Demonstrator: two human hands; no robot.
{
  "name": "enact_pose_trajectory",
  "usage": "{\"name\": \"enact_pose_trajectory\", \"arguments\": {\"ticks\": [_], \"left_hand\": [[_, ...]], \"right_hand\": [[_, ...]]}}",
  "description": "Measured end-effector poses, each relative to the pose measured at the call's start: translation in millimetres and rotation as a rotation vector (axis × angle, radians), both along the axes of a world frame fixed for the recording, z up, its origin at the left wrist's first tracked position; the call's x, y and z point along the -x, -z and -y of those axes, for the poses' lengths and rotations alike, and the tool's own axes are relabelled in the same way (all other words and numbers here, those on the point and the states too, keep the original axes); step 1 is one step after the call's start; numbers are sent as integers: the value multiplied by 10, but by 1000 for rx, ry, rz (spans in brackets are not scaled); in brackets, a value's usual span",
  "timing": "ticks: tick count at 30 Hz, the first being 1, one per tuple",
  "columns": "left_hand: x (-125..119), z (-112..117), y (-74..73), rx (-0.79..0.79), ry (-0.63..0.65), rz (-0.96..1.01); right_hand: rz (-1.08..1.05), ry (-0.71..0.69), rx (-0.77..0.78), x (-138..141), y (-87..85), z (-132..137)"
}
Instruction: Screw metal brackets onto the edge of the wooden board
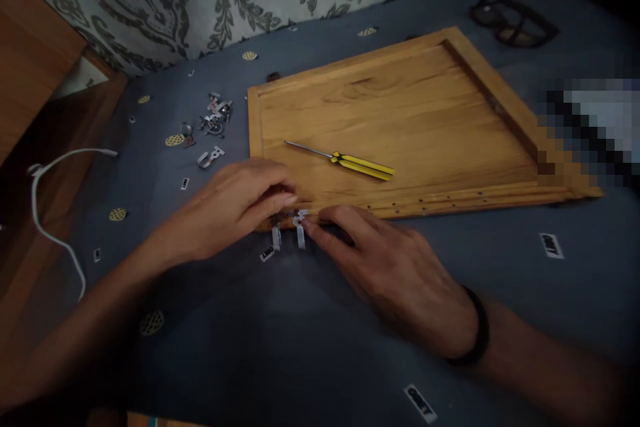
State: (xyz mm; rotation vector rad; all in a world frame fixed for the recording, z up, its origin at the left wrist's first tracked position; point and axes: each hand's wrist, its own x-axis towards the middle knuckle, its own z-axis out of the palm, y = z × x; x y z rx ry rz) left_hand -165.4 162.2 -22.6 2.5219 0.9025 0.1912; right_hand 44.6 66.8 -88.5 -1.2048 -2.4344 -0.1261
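A wooden panel (400,113) lies flat on a blue-grey cloth. On it rests a screwdriver (350,161) with a yellow and black handle. At the panel's near left corner sit small metal brackets (287,230). My left hand (225,210) rests over that corner, fingers curled together against the edge by the brackets. My right hand (395,267) comes in from the right, its fingertips pinched on one metal bracket (300,225) at the panel's edge. A dark band is on my right wrist.
A pile of metal hardware (214,117) lies left of the panel, with a loose bracket (210,157) nearer. A white cable (50,207) loops at the left by brown furniture (30,53). A dark frame (513,17) lies at the back right. Patterned wall behind.
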Motion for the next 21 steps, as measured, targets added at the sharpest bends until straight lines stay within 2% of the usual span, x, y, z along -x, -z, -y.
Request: {"name": "enact_pose_trajectory", "arguments": {"ticks": [4, 9, 13, 21], "left_hand": [[139, 174, 30, -21, -81, 104], [190, 377, 265, -168, -106, 46], [129, 405, 381, -235, -117, 53], [94, 386, 416, -206, -130, 99]], "right_hand": [[-4, -4, -36, 14, -10, -10], [-6, -1, -40, 19, 4, -14], [-3, -3, -47, 16, 6, -8], [8, 2, -54, 27, -8, -14]]}}
